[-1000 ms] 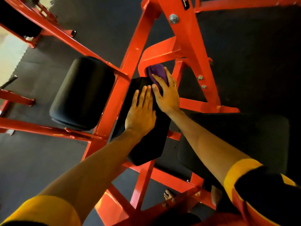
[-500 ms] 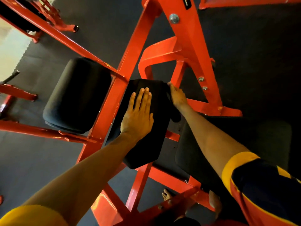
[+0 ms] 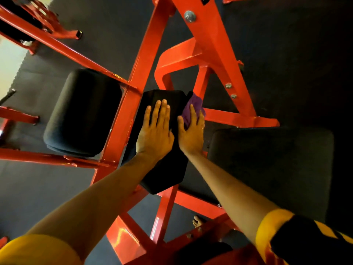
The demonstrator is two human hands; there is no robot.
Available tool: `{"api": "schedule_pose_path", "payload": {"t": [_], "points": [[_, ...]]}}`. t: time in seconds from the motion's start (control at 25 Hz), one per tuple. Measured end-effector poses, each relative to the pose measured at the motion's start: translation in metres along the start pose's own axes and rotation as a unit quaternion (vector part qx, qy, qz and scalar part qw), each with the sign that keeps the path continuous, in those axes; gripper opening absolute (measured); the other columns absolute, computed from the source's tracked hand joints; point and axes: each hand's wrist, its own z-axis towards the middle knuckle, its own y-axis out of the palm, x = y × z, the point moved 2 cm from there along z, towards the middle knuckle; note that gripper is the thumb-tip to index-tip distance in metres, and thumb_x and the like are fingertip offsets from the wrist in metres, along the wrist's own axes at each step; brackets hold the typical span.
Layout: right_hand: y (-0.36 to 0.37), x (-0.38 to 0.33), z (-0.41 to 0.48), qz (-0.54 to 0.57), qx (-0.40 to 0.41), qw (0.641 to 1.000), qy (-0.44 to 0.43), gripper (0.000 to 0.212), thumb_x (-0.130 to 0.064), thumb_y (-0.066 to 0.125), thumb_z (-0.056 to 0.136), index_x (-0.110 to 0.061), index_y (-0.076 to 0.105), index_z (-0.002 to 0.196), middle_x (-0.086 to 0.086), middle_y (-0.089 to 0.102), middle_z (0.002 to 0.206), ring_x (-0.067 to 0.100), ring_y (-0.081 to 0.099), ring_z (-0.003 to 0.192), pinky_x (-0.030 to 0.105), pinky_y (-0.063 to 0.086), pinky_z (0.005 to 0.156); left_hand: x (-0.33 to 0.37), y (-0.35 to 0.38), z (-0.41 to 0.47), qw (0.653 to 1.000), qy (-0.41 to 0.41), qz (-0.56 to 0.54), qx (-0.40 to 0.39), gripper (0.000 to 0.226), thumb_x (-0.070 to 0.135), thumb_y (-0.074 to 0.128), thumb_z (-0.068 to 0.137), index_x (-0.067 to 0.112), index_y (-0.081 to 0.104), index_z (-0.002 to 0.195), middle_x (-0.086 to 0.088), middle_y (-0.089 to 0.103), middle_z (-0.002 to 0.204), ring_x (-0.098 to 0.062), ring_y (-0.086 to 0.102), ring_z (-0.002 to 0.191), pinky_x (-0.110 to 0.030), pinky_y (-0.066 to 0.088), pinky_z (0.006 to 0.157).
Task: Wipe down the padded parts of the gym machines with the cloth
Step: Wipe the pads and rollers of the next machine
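Head view: nearest, yellow-cuffed sleeves [image 3: 275,224] and a bare foot [image 3: 197,221] beside the red frame [image 3: 206,46]. Further out, left hand [image 3: 154,134] flat on the black middle pad [image 3: 164,175], fingers straight and close together, holding nothing. Just beside it, right hand [image 3: 191,136] laid over the purple cloth [image 3: 194,103], fingers nearly straight, pressing it against the pad's upper right edge. Cloth crumpled and bunched, poking out past the fingertips. Left of the frame, a rounded black pad [image 3: 82,111]; right, a broad seat pad [image 3: 271,169]. Beyond, dark floor [image 3: 296,54].
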Motion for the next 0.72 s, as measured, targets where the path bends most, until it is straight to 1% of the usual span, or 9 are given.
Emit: {"api": "schedule_pose_path", "payload": {"t": [0.08, 0.16, 0.28, 0.32, 0.36, 0.44, 0.52, 0.64, 0.72], "points": [[-0.005, 0.010, 0.033, 0.064, -0.024, 0.994, 0.084, 0.064, -0.058, 0.050, 0.100, -0.031, 0.037, 0.156, 0.008, 0.038, 0.161, 0.027, 0.035, 0.149, 0.043, 0.031, 0.120, 0.000, 0.000, 0.001, 1.000, -0.002, 0.000, -0.001, 0.074, 0.041, 0.017, 0.104, -0.004, -0.006, 0.158, -0.024, -0.006, 0.167, -0.037, -0.006, 0.156, -0.053, 0.004, 0.127], [-0.007, 0.026, 0.056, 0.162, -0.053, 0.972, 0.164, 0.058, -0.060, 0.053, 0.097, -0.029, 0.052, 0.146, 0.005, 0.058, 0.144, 0.026, 0.051, 0.137, 0.040, 0.040, 0.114, 0.000, 0.001, 0.000, 1.000, -0.001, 0.010, -0.003, 0.074, 0.041, 0.016, 0.104, -0.004, -0.007, 0.158, -0.023, -0.007, 0.167, -0.037, -0.007, 0.156, -0.053, 0.003, 0.127], [0.004, 0.065, 0.067, 0.328, -0.132, 0.897, 0.264, 0.072, -0.076, 0.062, 0.080, -0.028, 0.066, 0.134, 0.003, 0.071, 0.128, 0.025, 0.062, 0.126, 0.045, 0.042, 0.115, 0.000, 0.001, 0.001, 1.000, -0.004, 0.014, -0.003, 0.074, 0.043, 0.017, 0.105, -0.003, -0.006, 0.158, -0.023, -0.007, 0.167, -0.037, -0.007, 0.156, -0.053, 0.004, 0.127], [0.003, 0.069, 0.058, 0.326, -0.131, 0.889, 0.293, 0.075, -0.079, 0.059, 0.079, -0.027, 0.067, 0.133, 0.003, 0.072, 0.126, 0.026, 0.062, 0.126, 0.046, 0.041, 0.116, 0.000, 0.000, 0.001, 1.000, -0.005, 0.012, -0.003, 0.074, 0.043, 0.017, 0.105, -0.003, -0.005, 0.158, -0.023, -0.007, 0.167, -0.036, -0.006, 0.156, -0.053, 0.004, 0.127], [0.004, 0.071, 0.049, 0.301, -0.116, 0.896, 0.305, 0.075, -0.078, 0.055, 0.083, -0.027, 0.064, 0.136, 0.003, 0.071, 0.129, 0.028, 0.060, 0.129, 0.046, 0.040, 0.116, 0.001, -0.001, 0.001, 1.000, -0.006, 0.011, -0.004, 0.074, 0.043, 0.018, 0.105, -0.003, -0.005, 0.158, -0.023, -0.006, 0.167, -0.036, -0.006, 0.156, -0.053, 0.004, 0.127], [-0.006, 0.046, 0.013, 0.182, -0.047, 0.949, 0.253, 0.066, -0.069, 0.050, 0.094, -0.032, 0.048, 0.149, 0.007, 0.059, 0.144, 0.032, 0.051, 0.136, 0.044, 0.039, 0.115, 0.001, 0.000, 0.001, 1.000, -0.007, 0.013, -0.006, 0.074, 0.043, 0.019, 0.105, -0.003, -0.004, 0.159, -0.022, -0.006, 0.167, -0.035, -0.006, 0.156, -0.052, 0.004, 0.127], [-0.004, 0.026, -0.032, 0.091, -0.003, 0.986, 0.139, 0.063, -0.056, 0.049, 0.101, -0.036, 0.031, 0.158, 0.011, 0.039, 0.159, 0.033, 0.038, 0.146, 0.045, 0.034, 0.118, 0.001, 0.001, 0.001, 1.000, -0.006, 0.007, -0.007, 0.074, 0.042, 0.018, 0.105, -0.003, -0.004, 0.159, -0.022, -0.006, 0.167, -0.035, -0.006, 0.156, -0.052, 0.005, 0.127], [0.006, 0.026, -0.080, 0.003, -0.015, 1.000, 0.009, 0.066, -0.052, 0.049, 0.103, -0.038, 0.021, 0.161, 0.005, 0.016, 0.171, 0.027, 0.012, 0.157, 0.043, 0.018, 0.125, 0.000, 0.003, 0.000, 1.000, -0.004, 0.015, -0.010, 0.073, 0.043, 0.015, 0.105, -0.003, -0.006, 0.158, -0.023, -0.008, 0.167, -0.035, -0.007, 0.156, -0.052, 0.006, 0.126], [0.007, 0.032, -0.075, 0.003, -0.029, 1.000, 0.008, 0.070, -0.059, 0.047, 0.101, -0.042, 0.016, 0.161, 0.002, 0.014, 0.171, 0.026, 0.011, 0.157, 0.043, 0.016, 0.125, -0.001, 0.004, 0.001, 1.000, -0.003, 0.013, -0.009, 0.074, 0.043, 0.016, 0.105, -0.003, -0.005, 0.158, -0.023, -0.007, 0.167, -0.035, -0.007, 0.156, -0.052, 0.005, 0.126]]}}
